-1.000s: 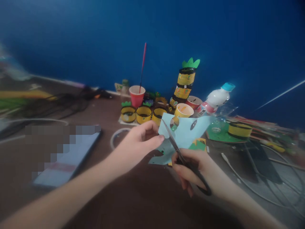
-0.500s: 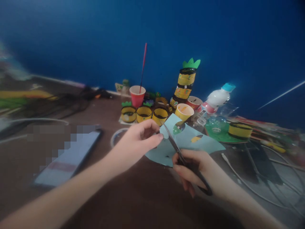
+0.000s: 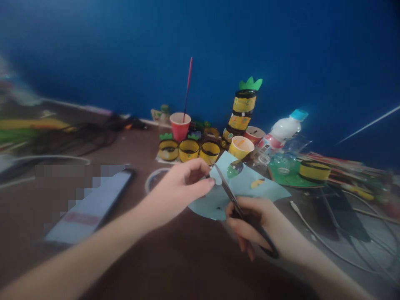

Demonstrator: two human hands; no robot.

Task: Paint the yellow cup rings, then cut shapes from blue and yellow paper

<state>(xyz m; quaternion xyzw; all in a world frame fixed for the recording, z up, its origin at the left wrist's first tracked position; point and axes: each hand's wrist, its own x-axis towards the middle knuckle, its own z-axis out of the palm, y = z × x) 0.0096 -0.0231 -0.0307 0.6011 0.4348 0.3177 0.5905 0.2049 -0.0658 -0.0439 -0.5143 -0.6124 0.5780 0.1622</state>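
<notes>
In my right hand (image 3: 253, 225) is a pair of black-handled scissors (image 3: 229, 193), its blades pointing up and to the left. My left hand (image 3: 187, 183) pinches a small pale piece of paper (image 3: 218, 177) between thumb and fingers, right beside the blades. Beneath and behind both hands lies a light blue paper sheet (image 3: 206, 202) with an irregular edge. On it are a green-and-dark patch (image 3: 235, 168) and a yellow-and-dark patch (image 3: 258, 183). The scissors hide part of the sheet, and the left fingers hide part of the small piece.
Several yellow rings with black rims (image 3: 188, 151) stand behind my left hand. Further back are a red cup (image 3: 180, 127) with a stick, a yellow cup (image 3: 241, 148), a stacked pineapple-like tower (image 3: 240, 110) and a white bottle (image 3: 284, 128). A phone (image 3: 90, 208) lies left; cables (image 3: 325, 246) lie right.
Both hands keep nearly the same pose, with the scissors still beside the small piece. The blue sheet has shifted slightly to the left and down.
</notes>
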